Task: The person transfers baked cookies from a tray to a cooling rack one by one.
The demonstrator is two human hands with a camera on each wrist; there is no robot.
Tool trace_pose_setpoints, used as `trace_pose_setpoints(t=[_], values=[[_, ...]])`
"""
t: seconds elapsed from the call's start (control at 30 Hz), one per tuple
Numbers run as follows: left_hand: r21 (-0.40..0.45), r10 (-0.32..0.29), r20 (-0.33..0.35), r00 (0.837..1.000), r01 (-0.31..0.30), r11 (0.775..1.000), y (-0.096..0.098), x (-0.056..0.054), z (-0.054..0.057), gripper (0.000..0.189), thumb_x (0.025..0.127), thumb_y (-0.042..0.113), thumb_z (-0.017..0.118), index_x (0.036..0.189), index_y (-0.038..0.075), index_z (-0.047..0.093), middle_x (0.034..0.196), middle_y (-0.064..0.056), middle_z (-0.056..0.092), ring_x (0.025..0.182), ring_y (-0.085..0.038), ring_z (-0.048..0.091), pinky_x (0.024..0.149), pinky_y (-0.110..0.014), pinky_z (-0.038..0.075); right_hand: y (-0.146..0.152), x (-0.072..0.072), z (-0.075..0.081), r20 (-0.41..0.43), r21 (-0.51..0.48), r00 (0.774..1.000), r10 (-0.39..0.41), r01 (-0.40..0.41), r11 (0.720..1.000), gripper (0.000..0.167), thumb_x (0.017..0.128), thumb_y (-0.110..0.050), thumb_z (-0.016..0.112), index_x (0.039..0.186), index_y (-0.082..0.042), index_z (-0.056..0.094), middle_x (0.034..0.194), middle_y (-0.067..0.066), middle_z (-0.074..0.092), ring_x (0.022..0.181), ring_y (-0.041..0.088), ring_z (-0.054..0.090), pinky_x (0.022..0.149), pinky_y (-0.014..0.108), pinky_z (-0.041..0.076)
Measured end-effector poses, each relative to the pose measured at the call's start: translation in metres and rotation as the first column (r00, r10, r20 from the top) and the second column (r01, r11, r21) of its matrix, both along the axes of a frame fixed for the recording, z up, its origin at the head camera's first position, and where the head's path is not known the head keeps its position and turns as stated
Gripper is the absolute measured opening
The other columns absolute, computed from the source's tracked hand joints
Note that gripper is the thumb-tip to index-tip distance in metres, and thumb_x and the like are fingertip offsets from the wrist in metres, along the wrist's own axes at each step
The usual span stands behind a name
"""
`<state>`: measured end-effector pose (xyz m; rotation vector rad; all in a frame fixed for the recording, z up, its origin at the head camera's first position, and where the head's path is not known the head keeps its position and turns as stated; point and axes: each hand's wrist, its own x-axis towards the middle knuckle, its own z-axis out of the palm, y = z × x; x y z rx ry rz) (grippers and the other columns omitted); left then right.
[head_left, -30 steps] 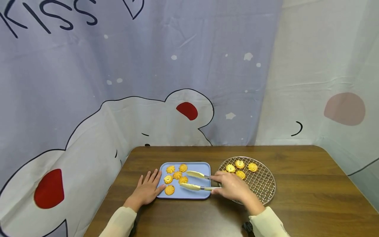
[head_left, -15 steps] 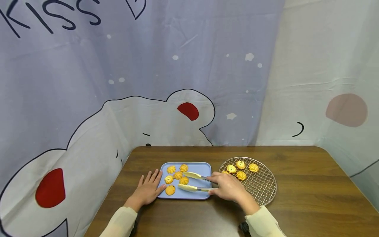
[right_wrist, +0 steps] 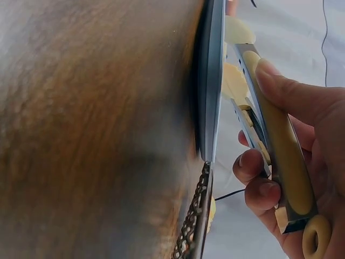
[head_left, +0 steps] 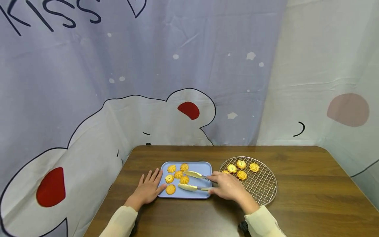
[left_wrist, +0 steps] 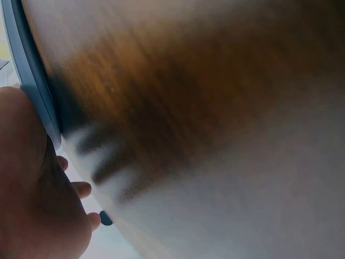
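My right hand (head_left: 228, 186) grips a pair of tongs (right_wrist: 280, 140) with cream handles and pale yellow tips. The tongs are spread over the blue tray (head_left: 196, 194), one tip on each side of a swirled piped cookie (head_left: 184, 179). Several more golden cookies (head_left: 170, 189) lie on the tray's left half. My left hand (head_left: 146, 189) lies at the tray's left edge, fingers spread and straight, thumb on the rim. The left wrist view shows that hand (left_wrist: 38, 183) beside the tray's outer wall (left_wrist: 29, 70), most of the fingers hidden.
A round wire rack (head_left: 262, 184) stands right of the tray, partly under my right hand and forearm. Several cookies (head_left: 241, 175) lie on its far left part. Both stand on a brown wooden table (head_left: 311, 191), with a printed curtain (head_left: 237, 82) behind.
Compared with a second ago, my right hand and the tongs have shifted slightly left, bringing the tips either side of the cookie. The left hand stays at the tray's edge.
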<state>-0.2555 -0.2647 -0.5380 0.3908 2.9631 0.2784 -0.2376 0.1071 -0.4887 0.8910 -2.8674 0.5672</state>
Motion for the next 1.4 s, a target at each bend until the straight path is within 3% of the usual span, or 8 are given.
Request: trace_pose_setpoints(t=[0.17,0.47,0.73,1.07,1.23,1.4], values=[[-0.027,0.003,0.003,1.0,-0.002,1.0,-0.002,-0.003,-0.005,0.077,0.105,0.062,0.03,0.164,0.015,0.017,0.17,-0.012,0.013,0.154,-0.043,0.011,0.119,-0.066,0.004,-0.001,0.001,0.0,0.031,-0.011,0.999,-0.006,0.006,1.0,0.058,0.081,-0.041,0.083,0.133,-0.016,0.069,0.12,-0.005,0.068,0.093,0.015,0.067,0.079,0.037,0.055],[-0.01,0.005,0.0,1.0,-0.005,1.0,0.004,0.002,0.006,0.076,0.106,0.058,0.035,0.162,0.009,0.022,0.168,-0.017,0.017,0.153,-0.047,0.013,0.118,-0.068,0.004,-0.001,0.0,0.001,-0.007,-0.013,1.0,0.014,-0.014,1.0,0.053,0.082,-0.037,0.083,0.128,-0.013,0.072,0.109,-0.006,0.068,0.08,0.011,0.062,0.069,0.031,0.052],[-0.017,0.009,0.004,1.0,-0.009,1.0,0.005,0.003,0.009,0.074,0.106,0.057,0.036,0.163,0.01,0.021,0.169,-0.015,0.016,0.153,-0.046,0.012,0.119,-0.067,0.004,0.009,0.007,0.005,-0.051,-0.017,0.998,0.036,-0.037,0.999,0.049,0.083,-0.034,0.083,0.126,-0.014,0.073,0.107,-0.006,0.069,0.083,0.01,0.063,0.071,0.032,0.054],[-0.023,0.012,0.01,1.0,-0.012,1.0,0.004,0.002,0.007,0.076,0.106,0.059,0.034,0.163,0.011,0.021,0.169,-0.015,0.016,0.153,-0.046,0.012,0.119,-0.068,0.004,0.029,0.021,0.018,-0.093,-0.042,0.996,-0.003,-0.001,0.999,0.05,0.082,-0.032,0.084,0.129,-0.017,0.072,0.11,-0.006,0.069,0.085,0.01,0.065,0.072,0.034,0.056],[-0.005,0.007,-0.005,1.0,-0.007,1.0,-0.001,-0.001,-0.001,0.077,0.105,0.062,0.034,0.163,0.013,0.021,0.169,-0.014,0.016,0.153,-0.045,0.012,0.118,-0.068,0.004,0.043,0.029,0.022,-0.111,-0.047,0.994,-0.013,0.008,0.999,0.051,0.081,-0.032,0.084,0.128,-0.017,0.072,0.11,-0.008,0.069,0.082,0.01,0.065,0.069,0.032,0.055],[-0.01,0.004,-0.011,1.0,-0.004,1.0,-0.003,-0.003,-0.005,0.078,0.104,0.063,0.032,0.163,0.014,0.019,0.169,-0.012,0.015,0.154,-0.044,0.012,0.118,-0.067,0.004,0.057,0.039,0.023,-0.125,-0.038,0.99,-0.059,0.054,0.998,0.052,0.081,-0.034,0.084,0.129,-0.017,0.072,0.12,-0.003,0.07,0.095,0.018,0.071,0.08,0.039,0.058]])
